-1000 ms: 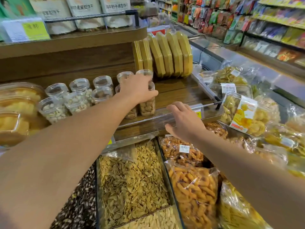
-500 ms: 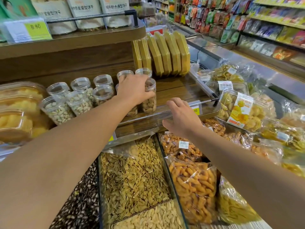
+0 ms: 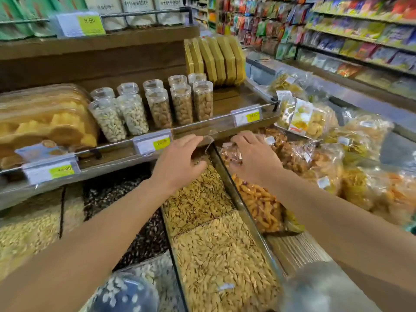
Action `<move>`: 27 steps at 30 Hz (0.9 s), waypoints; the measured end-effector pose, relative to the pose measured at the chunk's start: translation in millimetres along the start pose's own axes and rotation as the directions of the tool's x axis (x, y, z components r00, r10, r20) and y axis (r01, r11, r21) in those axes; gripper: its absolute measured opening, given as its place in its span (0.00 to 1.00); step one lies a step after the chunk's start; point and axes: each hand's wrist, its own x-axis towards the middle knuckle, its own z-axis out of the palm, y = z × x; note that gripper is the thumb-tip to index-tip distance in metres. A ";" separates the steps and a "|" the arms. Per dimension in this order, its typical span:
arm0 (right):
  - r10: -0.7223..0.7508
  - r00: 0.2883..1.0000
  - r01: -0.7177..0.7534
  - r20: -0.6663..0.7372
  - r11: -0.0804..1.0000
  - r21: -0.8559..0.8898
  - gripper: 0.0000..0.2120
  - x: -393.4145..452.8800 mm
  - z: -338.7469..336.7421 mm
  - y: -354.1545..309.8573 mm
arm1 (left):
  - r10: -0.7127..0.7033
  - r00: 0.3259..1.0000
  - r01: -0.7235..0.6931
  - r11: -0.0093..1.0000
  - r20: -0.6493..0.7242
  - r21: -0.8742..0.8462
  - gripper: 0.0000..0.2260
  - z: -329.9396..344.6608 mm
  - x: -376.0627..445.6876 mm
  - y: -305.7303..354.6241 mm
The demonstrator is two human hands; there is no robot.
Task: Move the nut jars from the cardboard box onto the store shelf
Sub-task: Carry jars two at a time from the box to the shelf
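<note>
Nearest the camera lay open bins of seeds (image 3: 216, 255), split by a clear divider (image 3: 236, 199) that ran toward the shelf (image 3: 234, 100). Above their far end both hands hung empty. The left hand (image 3: 177, 161) hovered over the seeds with fingers loosely spread, holding nothing. The right hand (image 3: 254, 156) rested on bagged snacks (image 3: 265, 206) with fingers bent downward; it seemed to touch the wrapping rather than grip it.

Just beyond the fingertips ran the shelf's front rail (image 3: 202, 127) with its price tags (image 3: 154, 144). Behind the rail stood the jars (image 3: 180, 102), upright in two rows, touching or nearly so, pale nuts at the left and browner ones at the right. Yellow packs (image 3: 216, 59) leaned at the shelf's right end, with bare wood between them and the jars. No cardboard box was in view, so how many jars remained could not be told.

The risks seemed to sit in the close packing. The jars were tall and narrow, and a knuckle or a newly placed jar nudging the front row could topple one into its neighbours. The rail looked low, so a tipped jar might roll over it into the seeds. A hand dragging back across the bins could also scatter seeds or catch a tag.
</note>
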 end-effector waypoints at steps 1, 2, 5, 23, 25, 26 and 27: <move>0.016 1.000 -0.015 0.009 1.000 -0.020 0.30 -20.2 5.3 -7.0 | 0.002 1.000 -0.002 1.000 0.027 -0.019 0.29 4.3 -19.8 1.2; 0.043 0.999 -0.042 0.025 0.998 -0.043 0.31 -40.0 11.7 -13.4 | 0.007 0.998 -0.005 0.999 0.056 -0.033 0.29 8.8 -38.4 2.4; 0.142 0.987 -0.136 0.070 0.987 -0.087 0.33 -98.2 28.8 -36.2 | 0.053 0.990 -0.050 0.998 0.129 -0.027 0.30 19.7 -89.8 9.0; 0.511 0.839 -0.513 0.189 0.857 -0.040 0.31 -496.3 70.6 -49.6 | 0.418 0.810 -0.370 0.909 0.412 -0.193 0.28 94.5 -337.1 197.3; 0.576 0.797 -0.579 0.181 0.814 -0.044 0.31 -556.9 70.3 -37.3 | 0.466 0.770 -0.435 0.883 0.436 -0.175 0.29 109.5 -367.5 235.3; 0.607 0.775 -0.609 0.179 0.792 -0.050 0.30 -588.0 69.7 -31.0 | 0.500 0.745 -0.473 0.863 0.441 -0.178 0.30 117.2 -383.1 255.4; 0.637 0.750 -0.638 0.178 0.767 -0.061 0.30 -619.5 68.6 -24.4 | 0.535 0.720 -0.508 0.840 0.443 -0.190 0.29 123.6 -398.6 277.7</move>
